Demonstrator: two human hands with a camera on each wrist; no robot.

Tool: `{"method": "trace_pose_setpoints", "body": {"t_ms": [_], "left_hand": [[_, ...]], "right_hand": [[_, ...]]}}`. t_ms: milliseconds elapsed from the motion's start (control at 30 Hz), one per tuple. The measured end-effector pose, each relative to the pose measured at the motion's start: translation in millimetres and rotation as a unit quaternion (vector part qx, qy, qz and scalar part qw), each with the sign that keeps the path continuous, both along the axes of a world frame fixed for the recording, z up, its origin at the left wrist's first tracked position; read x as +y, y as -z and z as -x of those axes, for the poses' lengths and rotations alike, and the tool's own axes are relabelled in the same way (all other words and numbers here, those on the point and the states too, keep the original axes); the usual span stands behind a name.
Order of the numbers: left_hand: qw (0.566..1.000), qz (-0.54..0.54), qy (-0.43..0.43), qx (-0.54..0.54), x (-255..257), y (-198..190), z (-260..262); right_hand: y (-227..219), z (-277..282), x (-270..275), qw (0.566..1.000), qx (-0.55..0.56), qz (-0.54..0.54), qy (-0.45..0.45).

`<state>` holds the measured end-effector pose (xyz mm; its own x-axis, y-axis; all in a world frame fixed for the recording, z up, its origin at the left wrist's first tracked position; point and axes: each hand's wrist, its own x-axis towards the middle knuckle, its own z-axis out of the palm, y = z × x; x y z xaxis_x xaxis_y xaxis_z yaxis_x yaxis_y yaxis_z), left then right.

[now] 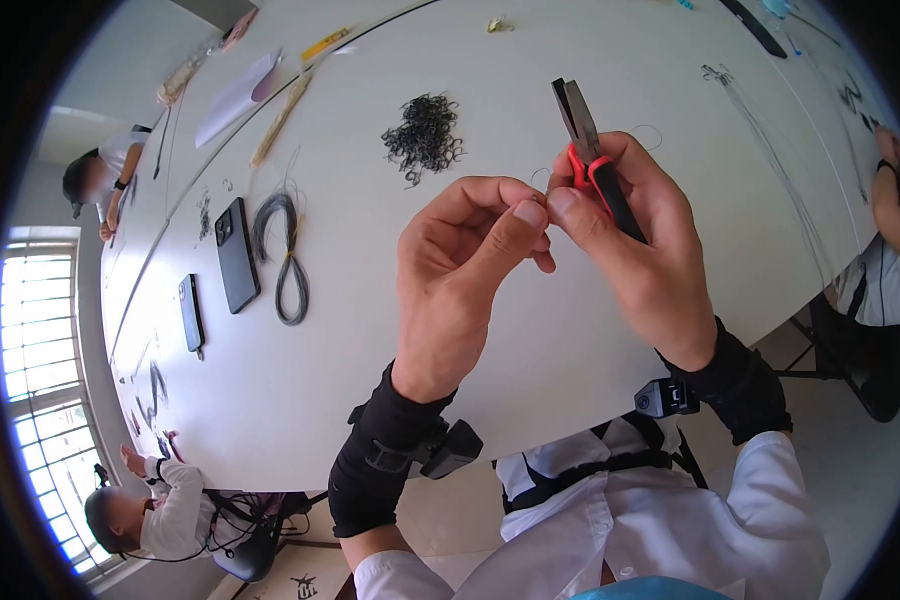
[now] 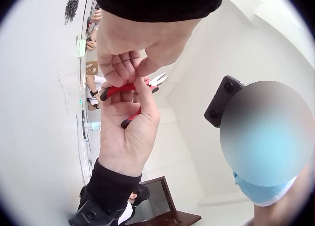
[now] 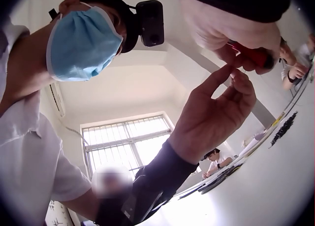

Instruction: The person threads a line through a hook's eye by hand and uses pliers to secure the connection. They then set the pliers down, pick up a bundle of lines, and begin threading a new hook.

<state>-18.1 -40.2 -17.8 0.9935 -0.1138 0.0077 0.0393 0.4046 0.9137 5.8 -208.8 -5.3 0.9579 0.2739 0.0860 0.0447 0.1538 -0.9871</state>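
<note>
Pliers with red and black handles [image 1: 618, 200] are held in the right hand [image 1: 650, 250], their metal jaws pointing up and slightly apart. The thumb and forefinger of the left hand [image 1: 460, 270] pinch a tiny dark piece [image 1: 537, 197], with the right thumb touching or nearly touching it. A thin clear line [image 1: 650, 127] loops out beside the right hand. In the left wrist view, the left hand [image 2: 142, 44] is above the right hand [image 2: 129, 132] and the pliers. From the right wrist, the left hand [image 3: 214, 115] meets the right hand [image 3: 231, 34] at the fingertips.
A pile of small black curled pieces [image 1: 423, 135] lies on the white table [image 1: 370, 400] beyond the hands. Leftward are a coiled dark cord bundle [image 1: 288, 260] and two phones [image 1: 236, 256]. Long thin lines [image 1: 770, 150] lie to the right. Other people sit around the table.
</note>
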Motion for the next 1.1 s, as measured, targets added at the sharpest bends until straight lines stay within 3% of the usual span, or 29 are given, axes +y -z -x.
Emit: {"method": "trace_pose_setpoints", "body": {"t_ms": [400,1100], "left_hand": [[0.998,-0.031,-0.047,-0.017,-4.6,0.0,1.1],[0.996,-0.061,-0.058,0.000,-4.4,0.0,0.2]], "right_hand": [[-2.5,-5.1,-5.0,0.997,0.071,-0.013,-0.025],[5.6,-5.3,-1.8,0.998,0.041,0.039,-0.015]]}}
